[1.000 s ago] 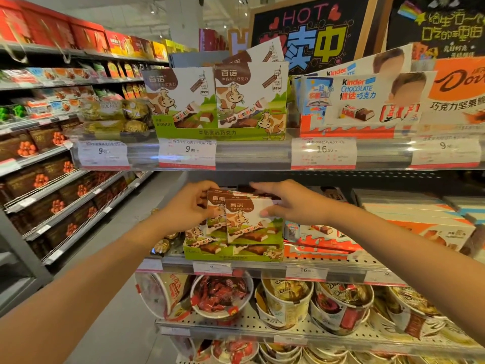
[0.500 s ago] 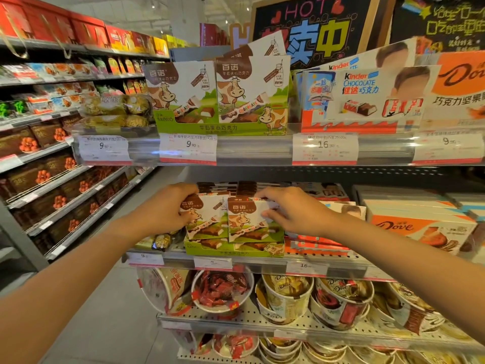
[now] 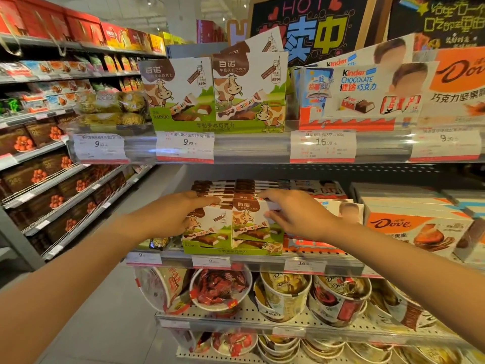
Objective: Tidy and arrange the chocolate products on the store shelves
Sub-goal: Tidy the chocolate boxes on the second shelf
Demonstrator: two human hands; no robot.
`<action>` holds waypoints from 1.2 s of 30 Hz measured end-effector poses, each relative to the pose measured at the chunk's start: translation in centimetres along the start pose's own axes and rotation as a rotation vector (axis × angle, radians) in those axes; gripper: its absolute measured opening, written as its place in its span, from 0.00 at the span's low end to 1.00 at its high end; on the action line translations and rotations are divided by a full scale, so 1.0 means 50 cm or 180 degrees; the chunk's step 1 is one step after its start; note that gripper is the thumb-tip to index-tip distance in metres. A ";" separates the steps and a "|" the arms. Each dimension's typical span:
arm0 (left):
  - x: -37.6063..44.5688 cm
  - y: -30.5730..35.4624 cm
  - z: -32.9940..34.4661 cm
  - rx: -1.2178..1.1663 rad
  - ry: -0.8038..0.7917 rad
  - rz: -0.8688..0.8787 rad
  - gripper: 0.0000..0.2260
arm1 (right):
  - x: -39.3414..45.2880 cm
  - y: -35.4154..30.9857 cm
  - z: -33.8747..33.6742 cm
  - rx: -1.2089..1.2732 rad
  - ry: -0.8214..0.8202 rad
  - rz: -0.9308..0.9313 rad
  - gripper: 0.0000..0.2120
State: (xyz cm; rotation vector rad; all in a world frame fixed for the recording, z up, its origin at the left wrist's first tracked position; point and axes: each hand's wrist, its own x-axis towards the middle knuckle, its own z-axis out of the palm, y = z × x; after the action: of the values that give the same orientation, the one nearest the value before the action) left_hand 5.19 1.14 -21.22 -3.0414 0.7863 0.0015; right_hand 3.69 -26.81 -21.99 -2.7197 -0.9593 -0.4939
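A shop aisle of sweets.
Price tags [image 3: 322, 146] line the shelf rails [image 3: 257, 148], stacked chocolate boxes [image 3: 210, 93] fill them, and a chalkboard sign [image 3: 309, 30] hangs above.

The boxes [image 3: 246, 224] I see are white with brown-spotted cows, brown tops and green grass in a green tray [image 3: 231, 249], the Dove boxes [image 3: 417, 229] beside are orange and white, and the price tags [image 3: 322, 147] are white edged red.
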 end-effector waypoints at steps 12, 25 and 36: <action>0.010 -0.001 0.036 0.0572 0.0617 0.0078 0.29 | 0.016 0.004 0.034 0.0029 -0.0250 -0.0177 0.23; 0.010 0.022 0.046 0.0360 0.0849 -0.0106 0.30 | -0.005 -0.001 0.079 -0.0124 0.0028 -0.0041 0.25; 0.005 0.052 0.070 0.0597 0.0470 -0.0469 0.37 | -0.017 -0.017 0.108 -0.0576 0.0236 0.0206 0.27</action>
State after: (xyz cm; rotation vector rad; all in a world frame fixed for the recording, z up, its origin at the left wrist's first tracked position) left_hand 4.14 -1.23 -24.71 -2.9359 0.5313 -0.2832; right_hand 3.82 -24.99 -27.20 -2.8577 -0.8427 -0.6952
